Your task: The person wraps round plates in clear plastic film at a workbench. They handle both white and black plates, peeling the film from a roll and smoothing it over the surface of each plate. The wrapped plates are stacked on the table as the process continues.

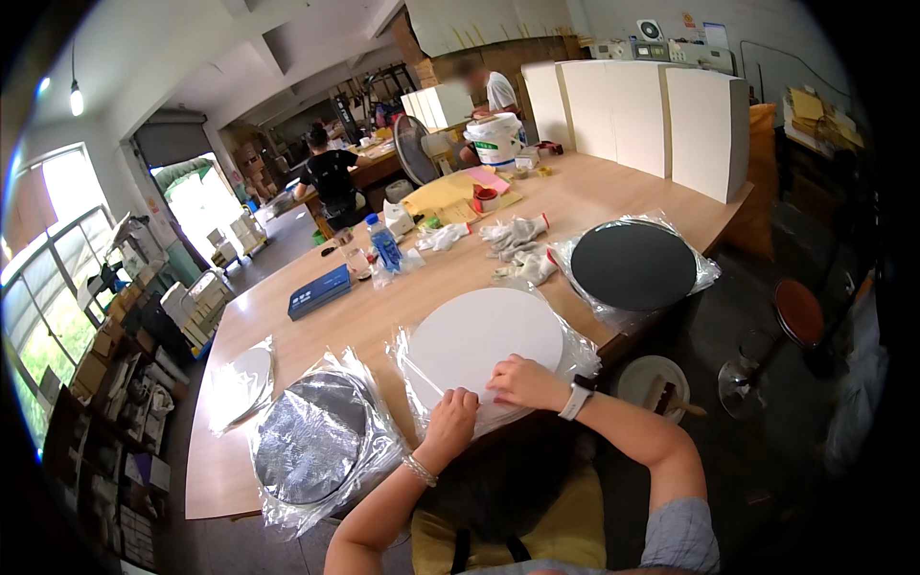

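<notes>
We pin the white disc (484, 340) at its 6 o'clock edge, left hand (450, 419) fisted and right hand (522, 381) curled, both pinching its plastic wrap (422, 388), apparently to steady it.

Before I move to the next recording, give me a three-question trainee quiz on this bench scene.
1. True or false: both hands rest on the white round disc in clear plastic wrap.
2. Multiple choice: the black round disc lies A) on the floor, B) on the wooden table to the person's right, C) leaning on the white panels.
3. Fill in: the blue flat box lies near a plastic ____ with a blue label.

Key:
1. True: the left hand and right hand both press the near edge of the wrapped white disc.
2. B.
3. Water bottle.
</notes>
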Tool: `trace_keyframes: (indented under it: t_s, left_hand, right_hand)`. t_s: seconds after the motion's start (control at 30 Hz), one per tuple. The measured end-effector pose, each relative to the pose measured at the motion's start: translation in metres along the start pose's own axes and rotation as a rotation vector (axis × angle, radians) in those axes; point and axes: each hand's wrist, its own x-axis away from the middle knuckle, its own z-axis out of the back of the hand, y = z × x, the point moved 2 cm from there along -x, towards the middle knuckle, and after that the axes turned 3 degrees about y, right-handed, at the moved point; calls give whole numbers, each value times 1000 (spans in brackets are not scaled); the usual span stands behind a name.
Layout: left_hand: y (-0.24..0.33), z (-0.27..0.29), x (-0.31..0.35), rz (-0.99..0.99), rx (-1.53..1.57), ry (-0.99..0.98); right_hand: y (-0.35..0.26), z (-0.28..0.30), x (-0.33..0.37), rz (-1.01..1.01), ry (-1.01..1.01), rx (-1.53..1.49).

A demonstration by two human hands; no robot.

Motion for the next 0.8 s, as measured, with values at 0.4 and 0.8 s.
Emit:
trace_keyframes:
  t_s: [0.4, 0.8]
  left_hand:
    - [-90, -2, -51, 40, 723, -635]
    - [-93, -7, -42, 53, 836, -572]
  right_hand:
    - [-35, -36, -27, -51, -66, 10]
    - [-82, -20, -12, 175, -38, 375]
